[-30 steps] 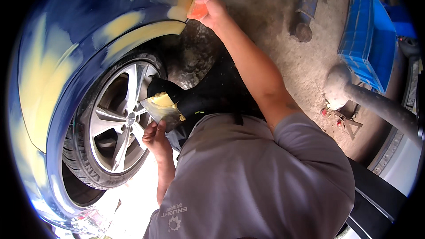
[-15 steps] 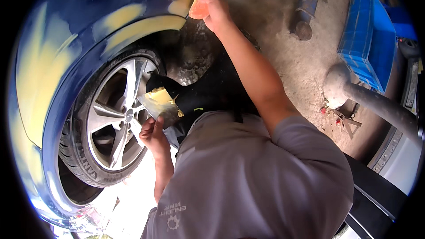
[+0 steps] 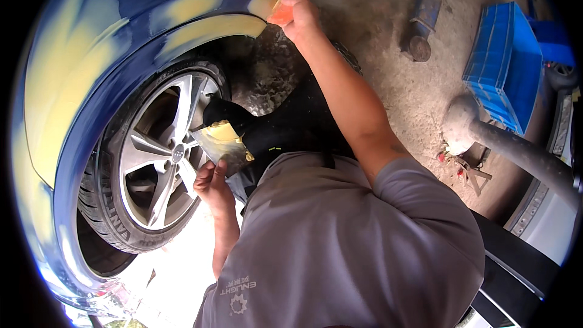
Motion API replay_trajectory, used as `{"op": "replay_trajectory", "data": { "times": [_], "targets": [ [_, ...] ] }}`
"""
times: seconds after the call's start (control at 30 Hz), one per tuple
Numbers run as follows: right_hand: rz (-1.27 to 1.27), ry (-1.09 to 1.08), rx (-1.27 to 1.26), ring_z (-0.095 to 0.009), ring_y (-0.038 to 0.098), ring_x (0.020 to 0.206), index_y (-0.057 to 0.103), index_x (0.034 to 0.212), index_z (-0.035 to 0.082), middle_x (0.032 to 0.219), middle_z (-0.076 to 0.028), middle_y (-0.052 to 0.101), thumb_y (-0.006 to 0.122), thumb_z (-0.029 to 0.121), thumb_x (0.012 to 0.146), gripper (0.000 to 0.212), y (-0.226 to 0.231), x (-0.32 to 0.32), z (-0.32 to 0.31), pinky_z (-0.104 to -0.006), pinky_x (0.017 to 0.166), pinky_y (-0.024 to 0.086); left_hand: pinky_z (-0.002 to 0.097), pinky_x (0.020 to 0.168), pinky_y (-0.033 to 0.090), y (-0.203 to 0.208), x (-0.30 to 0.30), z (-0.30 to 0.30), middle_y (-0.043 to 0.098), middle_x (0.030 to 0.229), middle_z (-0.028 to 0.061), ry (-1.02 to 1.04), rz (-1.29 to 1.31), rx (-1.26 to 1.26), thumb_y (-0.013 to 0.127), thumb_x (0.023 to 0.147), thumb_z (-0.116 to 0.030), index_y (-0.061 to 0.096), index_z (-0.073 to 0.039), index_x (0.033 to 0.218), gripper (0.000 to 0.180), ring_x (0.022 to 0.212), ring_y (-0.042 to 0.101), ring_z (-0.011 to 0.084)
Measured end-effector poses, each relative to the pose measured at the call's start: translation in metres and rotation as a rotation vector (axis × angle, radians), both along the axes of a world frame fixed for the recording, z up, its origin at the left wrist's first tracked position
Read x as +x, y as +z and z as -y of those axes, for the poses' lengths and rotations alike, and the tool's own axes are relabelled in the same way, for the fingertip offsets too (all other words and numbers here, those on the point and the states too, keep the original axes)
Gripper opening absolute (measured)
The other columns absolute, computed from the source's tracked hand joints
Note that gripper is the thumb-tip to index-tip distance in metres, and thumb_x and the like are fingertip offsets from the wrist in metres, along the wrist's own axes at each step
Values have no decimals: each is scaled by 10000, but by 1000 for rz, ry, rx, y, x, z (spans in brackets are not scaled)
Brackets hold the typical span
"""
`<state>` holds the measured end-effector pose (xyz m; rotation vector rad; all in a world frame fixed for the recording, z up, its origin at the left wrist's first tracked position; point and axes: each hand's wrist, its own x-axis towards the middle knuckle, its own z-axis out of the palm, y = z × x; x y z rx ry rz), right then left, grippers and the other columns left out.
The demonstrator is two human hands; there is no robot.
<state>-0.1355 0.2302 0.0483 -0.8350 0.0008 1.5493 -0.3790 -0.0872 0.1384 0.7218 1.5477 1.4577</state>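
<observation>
My right hand grips an orange putty spreader with some yellow putty on it. The spreader is at the edge of the dark blue car body panel, by the end of the wheel arch; whether its edge touches the panel I cannot tell. Lower down, my left hand pinches a thin flat mixing plate by its near edge. A mound of yellow putty lies on the plate's far part, with smaller smears along its side. Pale yellow filler patches cover parts of the panel and arch.
A tyre with a silver alloy wheel stands under the arch, close to my left hand. To the right are a blue crate, a thick grey pipe and a small stand. A blue metal bar lies on the floor.
My right hand and the spreader have come closer to the panel's edge. The car has shifted slightly in view; my left hand still holds the plate in nearly the same place.
</observation>
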Motion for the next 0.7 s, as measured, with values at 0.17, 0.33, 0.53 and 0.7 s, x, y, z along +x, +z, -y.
{"op": "replay_trajectory", "data": {
  "times": [0.17,0.33,0.53,0.7],
  "targets": [
    [-87,-59,227,-251,615,949,583,1061,68,1029,-97,599,581,-44,775,307,20,-1,7,-427,817,535,258,838,481,-3,2,-7,694,898,75,-36,57,25,653,848,73,671,1,889,85,834,623,122],
    [-19,37,341,-199,613,1004,559,1177,40,1073,-62,605,620,48,851,331,-9,33,46,-364,868,510,191,727,428,14,25,-30,681,826,15,-19,-25,42,701,832,40,678,21,883,59,740,561,51],
    [430,415,324,-122,598,969,526,1306,-7,1086,-22,625,615,123,928,409,54,28,143,-305,907,470,168,673,411,37,35,-40,642,775,-30,3,-56,105,711,859,-20,685,28,899,68,713,523,29],
    [1458,287,1292,-257,573,727,605,1045,-7,803,-139,643,704,-93,747,325,119,-1,185,-363,727,486,160,608,375,51,33,-31,602,734,-40,-61,-213,117,698,873,-26,670,51,877,83,668,464,23]
  ]
}}
